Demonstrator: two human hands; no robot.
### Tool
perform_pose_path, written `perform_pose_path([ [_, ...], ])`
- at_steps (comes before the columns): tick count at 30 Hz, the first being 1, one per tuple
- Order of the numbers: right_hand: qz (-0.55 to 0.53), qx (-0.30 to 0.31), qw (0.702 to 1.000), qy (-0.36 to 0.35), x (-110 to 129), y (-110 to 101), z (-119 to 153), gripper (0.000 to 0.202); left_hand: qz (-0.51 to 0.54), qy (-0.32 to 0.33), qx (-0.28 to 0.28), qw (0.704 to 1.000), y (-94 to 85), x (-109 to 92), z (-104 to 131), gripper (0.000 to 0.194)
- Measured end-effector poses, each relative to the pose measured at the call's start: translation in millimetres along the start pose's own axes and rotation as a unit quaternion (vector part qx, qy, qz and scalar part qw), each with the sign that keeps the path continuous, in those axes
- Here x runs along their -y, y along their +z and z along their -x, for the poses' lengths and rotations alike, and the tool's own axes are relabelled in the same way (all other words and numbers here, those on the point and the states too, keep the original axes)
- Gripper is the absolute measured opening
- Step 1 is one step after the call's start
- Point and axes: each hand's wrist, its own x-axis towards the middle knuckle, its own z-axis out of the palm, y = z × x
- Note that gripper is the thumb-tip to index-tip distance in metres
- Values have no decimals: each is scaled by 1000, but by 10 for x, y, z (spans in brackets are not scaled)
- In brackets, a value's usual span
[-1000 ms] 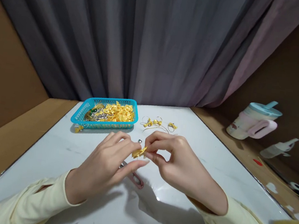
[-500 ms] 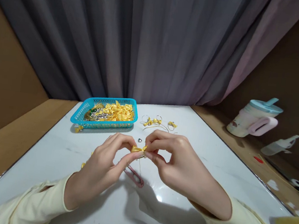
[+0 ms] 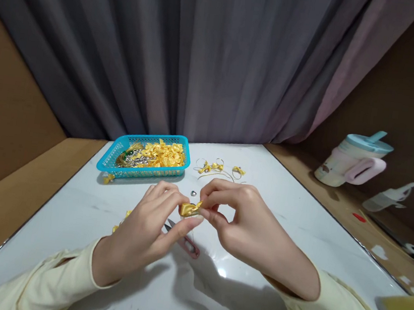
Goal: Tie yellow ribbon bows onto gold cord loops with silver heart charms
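- In the head view, the small bow of shiny yellow ribbon (image 3: 189, 209) is between the two hands, above the white marbled table (image 3: 248, 303); its long axis goes from left to right, rising a little at the right end.
- Neither hand is clearly nearer, because the fingers of both reach the bow.
- The right hand (image 3: 243, 213) has its thumb and forefinger together, pinched on the right end of the bow.
- The left hand (image 3: 148, 223) touches the left end with its forefinger, and the thumb is stretched below; whether this thumb presses the ribbon, one cannot tell.
- Just beyond the bow lies a small round silver gem (image 3: 193, 193); nearer to the person are pink-handled metal snips (image 3: 190, 248).
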Motion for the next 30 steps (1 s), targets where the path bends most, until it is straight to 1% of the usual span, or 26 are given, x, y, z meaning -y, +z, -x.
perform_pose_path([
  [3,-8,9,1000,10,20,-11,-7,23,-31,48,-17,998,6,25,-4,3],
  [6,-16,17,1000,17,29,-15,-21,23,-35,69,-26,997,6,37,-16,6],
  [8,-21,17,1000,15,25,-15,-25,23,-14,60,-24,998,6,35,-24,8],
  [13,-21,13,1000,11,13,-5,-9,23,67,-3,1,998,-2,4,-39,12],
  [17,-20,8,1000,9,26,8,2,22,98,-25,4,995,-4,-15,-52,17],
  [21,-15,5,1000,13,42,16,-2,20,83,-24,-5,996,17,-16,-50,18],
  [25,-10,9,1000,17,32,23,-2,19,51,-6,-18,999,47,-11,-49,17],
  [30,8,15,1000,3,1,22,-14,18,26,1,-33,999,57,4,-54,16],
])
